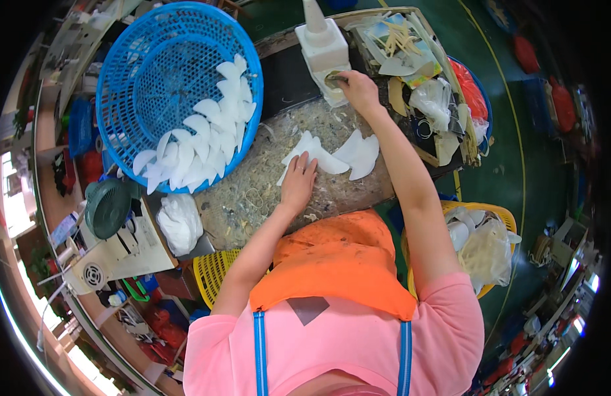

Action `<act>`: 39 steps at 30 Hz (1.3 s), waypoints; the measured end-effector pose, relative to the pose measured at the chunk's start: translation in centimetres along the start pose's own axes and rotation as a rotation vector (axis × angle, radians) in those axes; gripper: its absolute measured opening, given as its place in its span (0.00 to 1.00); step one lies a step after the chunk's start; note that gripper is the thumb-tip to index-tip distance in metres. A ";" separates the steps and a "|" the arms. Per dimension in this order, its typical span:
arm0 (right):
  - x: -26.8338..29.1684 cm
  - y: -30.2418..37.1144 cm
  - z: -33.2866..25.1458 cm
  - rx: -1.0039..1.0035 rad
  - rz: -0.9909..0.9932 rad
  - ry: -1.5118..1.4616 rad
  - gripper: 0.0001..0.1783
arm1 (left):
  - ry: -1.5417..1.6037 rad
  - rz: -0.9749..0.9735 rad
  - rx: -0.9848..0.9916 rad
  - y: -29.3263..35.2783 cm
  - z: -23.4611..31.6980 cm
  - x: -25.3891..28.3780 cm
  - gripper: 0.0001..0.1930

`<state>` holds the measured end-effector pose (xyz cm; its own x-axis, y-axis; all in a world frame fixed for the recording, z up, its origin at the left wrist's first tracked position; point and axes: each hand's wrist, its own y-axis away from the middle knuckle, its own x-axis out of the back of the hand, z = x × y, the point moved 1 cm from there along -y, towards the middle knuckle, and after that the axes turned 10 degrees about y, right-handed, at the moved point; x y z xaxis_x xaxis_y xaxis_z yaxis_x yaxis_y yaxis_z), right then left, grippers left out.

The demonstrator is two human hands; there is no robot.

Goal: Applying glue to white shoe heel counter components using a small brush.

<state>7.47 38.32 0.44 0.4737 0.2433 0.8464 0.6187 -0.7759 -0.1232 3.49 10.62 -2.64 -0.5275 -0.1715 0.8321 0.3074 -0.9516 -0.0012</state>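
My left hand (299, 183) lies with its fingers stretched out on a white, curved, pointed-edged cut piece (322, 158). A second white piece (359, 157) rests just right of it on the stained work surface (253, 198). Farther off, my right hand (359, 91) is closed in a pinch on a small dark object (333, 80) whose kind I cannot make out. That object is at the open front of a white container (324, 49) with a cone-shaped top. Many similar white pieces (213, 132) overlap in a row inside the large blue basket (154, 86) to the left.
A tray (411, 39) of scraps and strips stands at the far right, with clear plastic bags (434, 104) near it. A yellow basket (507, 218) holding bags is at my right. A white bag (179, 224) and a green fan (107, 208) are at the left.
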 end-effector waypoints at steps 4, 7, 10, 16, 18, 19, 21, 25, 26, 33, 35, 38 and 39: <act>0.7 1.7 -0.3 0.231 0.060 0.208 0.17 | -0.079 -0.034 0.024 0.6 -1.8 1.6 0.19; 2.1 4.6 -1.1 0.128 0.208 0.186 0.15 | 0.032 0.074 -0.001 2.0 -2.2 2.6 0.19; 1.0 8.3 -2.3 -0.372 -0.153 -0.484 0.13 | 0.212 0.134 0.089 3.9 -3.7 2.9 0.19; -2.5 13.6 -8.1 -0.254 -0.553 -0.769 0.12 | 0.415 0.151 0.196 6.2 -7.0 3.3 0.12; -4.1 14.6 -9.8 -0.162 -0.698 -0.674 0.12 | 0.553 0.110 0.273 5.9 -8.9 4.5 0.11; -4.8 14.6 -10.5 -0.045 -0.696 -0.454 0.12 | 0.815 0.120 0.507 5.4 -9.9 5.2 0.13; -5.8 15.2 -11.6 0.118 -0.536 -0.197 0.12 | 1.078 0.128 0.741 4.1 -11.0 6.5 0.14; -6.2 19.8 -13.2 0.414 -0.367 -0.028 0.12 | 0.592 0.022 0.341 1.8 -11.7 7.3 0.16; -6.5 22.0 -13.2 0.480 -0.406 -0.008 0.11 | 0.428 -0.095 0.154 1.3 -11.4 6.7 0.17; -3.1 14.7 -10.9 0.077 -0.091 -0.104 0.08 | 0.029 -0.118 -0.149 -0.6 -8.8 7.0 0.06; -4.5 12.8 -10.2 0.166 -0.048 -0.046 0.08 | 0.124 -0.146 -0.111 -0.3 -9.4 6.6 0.06; -6.4 14.7 -9.5 0.315 -0.062 0.051 0.12 | 0.244 -0.149 -0.058 1.8 -8.8 8.3 0.06; -6.7 16.1 -10.1 0.395 -0.088 0.028 0.12 | 0.266 -0.102 -0.039 2.4 -8.1 9.5 0.05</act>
<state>7.93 18.35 -1.98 0.3938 0.2788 0.8759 0.8522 -0.4678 -0.2343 -7.27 4.65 0.78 -0.7448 -0.1299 0.6546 0.2139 -0.9756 0.0498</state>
